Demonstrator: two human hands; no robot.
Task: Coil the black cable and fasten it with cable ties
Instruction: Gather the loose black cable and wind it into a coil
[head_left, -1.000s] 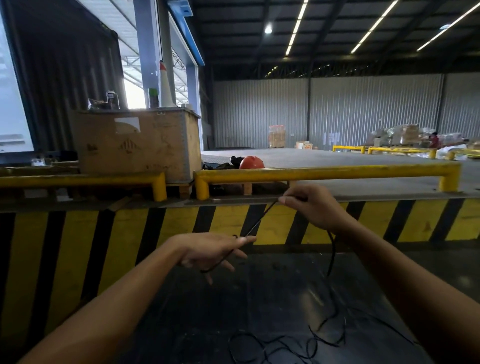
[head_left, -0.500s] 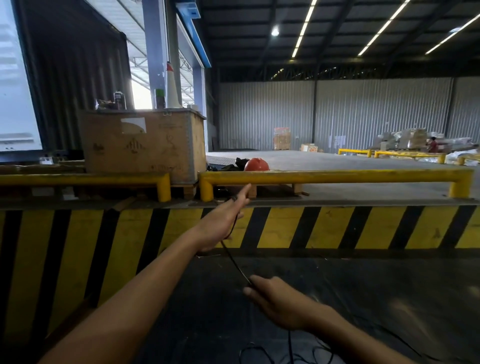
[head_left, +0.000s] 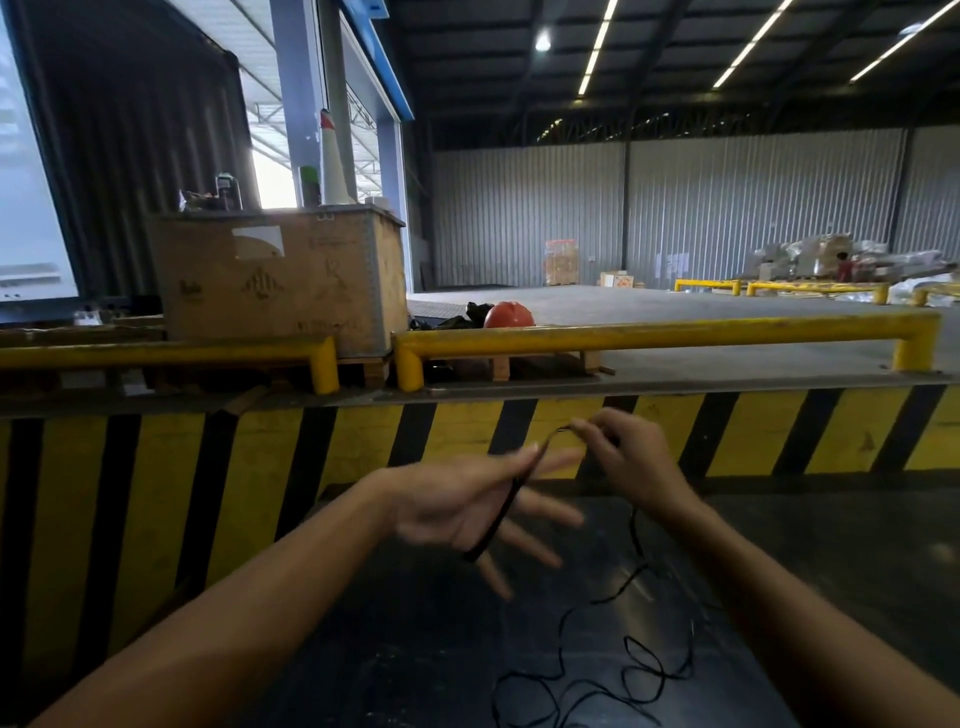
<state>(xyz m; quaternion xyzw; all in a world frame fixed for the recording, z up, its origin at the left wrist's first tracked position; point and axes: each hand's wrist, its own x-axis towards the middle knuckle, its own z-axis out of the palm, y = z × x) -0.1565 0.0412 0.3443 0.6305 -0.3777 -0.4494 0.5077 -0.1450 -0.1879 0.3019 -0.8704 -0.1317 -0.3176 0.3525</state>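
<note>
A thin black cable (head_left: 498, 514) runs across the palm of my left hand (head_left: 467, 512), which is spread with its fingers apart and blurred by motion. My right hand (head_left: 626, 460) pinches the cable at its upper end, just right of the left fingertips. From the right hand the cable drops down and lies in loose tangled loops (head_left: 613, 670) on the dark floor at the lower right. No cable ties are visible.
A yellow-and-black striped dock wall (head_left: 260, 467) stands right in front of me, topped by yellow guard rails (head_left: 665, 335). Behind them sit a wooden crate (head_left: 275, 280) and an orange helmet (head_left: 509, 315). Stacked goods lie far right.
My right hand rose from low by the floor up to the left hand's fingertips, drawing cable with it. The left hand dropped from the rail height and spread open under the cable.
</note>
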